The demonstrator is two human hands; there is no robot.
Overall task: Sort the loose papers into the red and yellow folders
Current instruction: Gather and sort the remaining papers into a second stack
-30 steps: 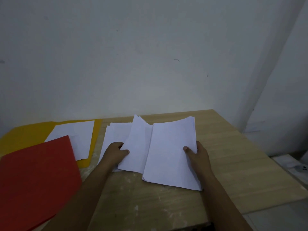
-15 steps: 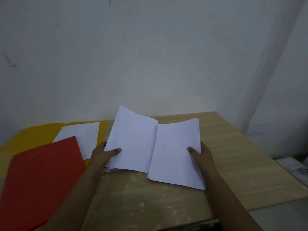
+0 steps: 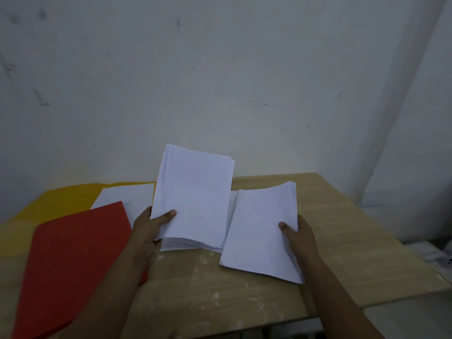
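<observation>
We see two folders, red folder and yellow folder at nine o'clock, while our left hand pinches one paper stack and our right hand pinches another paper stack.

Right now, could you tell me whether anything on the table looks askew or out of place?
Slightly. The red folder lies skewed across the yellow folder, covering part of a loose sheet on it. The papers under the left hand's stack are fanned unevenly. Nothing looks torn or spilled.
</observation>
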